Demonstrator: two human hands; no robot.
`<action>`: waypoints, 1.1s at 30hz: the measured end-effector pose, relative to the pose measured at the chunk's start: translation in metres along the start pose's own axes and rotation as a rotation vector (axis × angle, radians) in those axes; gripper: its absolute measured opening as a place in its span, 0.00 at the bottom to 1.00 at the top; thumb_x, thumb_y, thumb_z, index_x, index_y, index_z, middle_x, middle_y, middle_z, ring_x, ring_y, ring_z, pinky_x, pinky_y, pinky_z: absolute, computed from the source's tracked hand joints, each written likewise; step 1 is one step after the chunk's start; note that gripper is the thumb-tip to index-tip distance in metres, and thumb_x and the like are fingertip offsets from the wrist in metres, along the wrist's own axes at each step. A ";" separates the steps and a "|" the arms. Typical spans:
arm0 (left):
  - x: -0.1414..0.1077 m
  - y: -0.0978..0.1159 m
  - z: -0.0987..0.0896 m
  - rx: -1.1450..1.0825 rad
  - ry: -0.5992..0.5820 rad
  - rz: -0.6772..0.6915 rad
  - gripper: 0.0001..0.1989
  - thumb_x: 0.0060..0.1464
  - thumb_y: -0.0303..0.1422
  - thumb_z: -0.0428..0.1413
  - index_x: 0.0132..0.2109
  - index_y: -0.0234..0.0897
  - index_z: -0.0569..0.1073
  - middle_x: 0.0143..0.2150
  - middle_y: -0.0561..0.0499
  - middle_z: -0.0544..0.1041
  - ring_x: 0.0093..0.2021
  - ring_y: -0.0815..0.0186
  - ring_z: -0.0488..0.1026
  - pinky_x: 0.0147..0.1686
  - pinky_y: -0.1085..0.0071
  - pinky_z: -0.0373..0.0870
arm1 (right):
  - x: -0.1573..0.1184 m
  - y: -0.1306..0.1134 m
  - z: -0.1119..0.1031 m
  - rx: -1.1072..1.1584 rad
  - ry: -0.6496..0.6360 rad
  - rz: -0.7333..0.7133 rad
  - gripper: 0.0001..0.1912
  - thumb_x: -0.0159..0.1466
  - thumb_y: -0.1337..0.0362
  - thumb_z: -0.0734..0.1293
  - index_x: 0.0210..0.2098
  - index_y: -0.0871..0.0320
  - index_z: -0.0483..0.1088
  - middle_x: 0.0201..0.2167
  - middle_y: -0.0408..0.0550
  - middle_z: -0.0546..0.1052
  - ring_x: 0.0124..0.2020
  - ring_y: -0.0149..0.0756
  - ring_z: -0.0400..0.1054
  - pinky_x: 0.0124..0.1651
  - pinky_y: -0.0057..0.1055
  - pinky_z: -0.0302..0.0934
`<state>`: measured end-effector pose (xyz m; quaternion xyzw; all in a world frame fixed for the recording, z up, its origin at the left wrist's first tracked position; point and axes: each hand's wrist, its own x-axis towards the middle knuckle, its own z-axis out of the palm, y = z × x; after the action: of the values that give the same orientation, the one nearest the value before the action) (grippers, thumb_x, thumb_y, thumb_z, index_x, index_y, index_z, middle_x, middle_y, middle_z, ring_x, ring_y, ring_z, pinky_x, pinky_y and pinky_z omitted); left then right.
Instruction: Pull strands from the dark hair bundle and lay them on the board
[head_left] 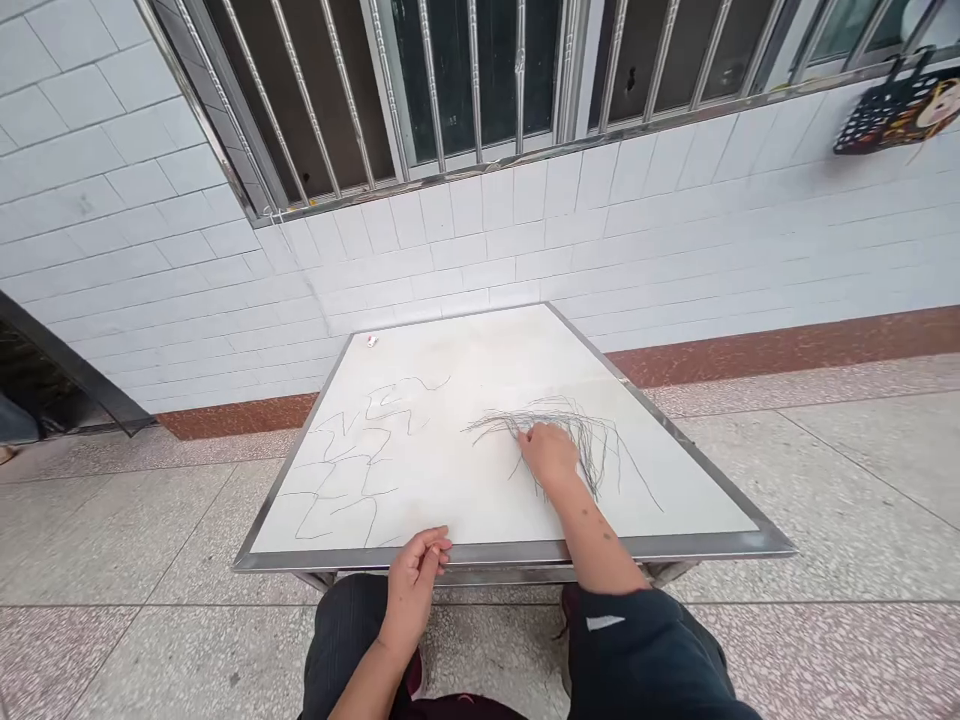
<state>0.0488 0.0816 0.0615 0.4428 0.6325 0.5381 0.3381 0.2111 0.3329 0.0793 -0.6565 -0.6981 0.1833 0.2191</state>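
On the white tabletop, a loose bundle of thin dark wires [592, 440] lies spread out on the right side. My right hand [550, 455] reaches into the bundle, its fingers closed at the near left part of the strands; the exact grip is partly hidden. At the table's front edge, my left hand [420, 562] is closed, with the thumb pressed to the fingers. Anything between those fingers is too small to make out. Several separate bent wires [367, 455] lie scattered over the table's left side, in zigzag and curved shapes.
The white table [465, 350] has a grey metal rim and stands close to a white tiled wall [480, 235]. A small white and red object [372, 342] sits at its far left corner. Barred windows [472, 80] are above, and a patterned bag [896, 110] hangs at the right.
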 end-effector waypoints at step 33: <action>-0.004 -0.003 -0.002 -0.053 0.010 -0.002 0.20 0.54 0.46 0.52 0.47 0.38 0.75 0.42 0.44 0.78 0.38 0.62 0.73 0.35 0.68 0.70 | -0.017 0.018 -0.010 0.670 0.164 -0.068 0.14 0.54 0.52 0.61 0.29 0.57 0.67 0.26 0.44 0.73 0.23 0.32 0.63 0.27 0.28 0.56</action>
<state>0.0477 0.0767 0.0584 0.4302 0.6202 0.5566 0.3472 0.2325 0.3166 0.0766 -0.5371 -0.6006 0.3415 0.4840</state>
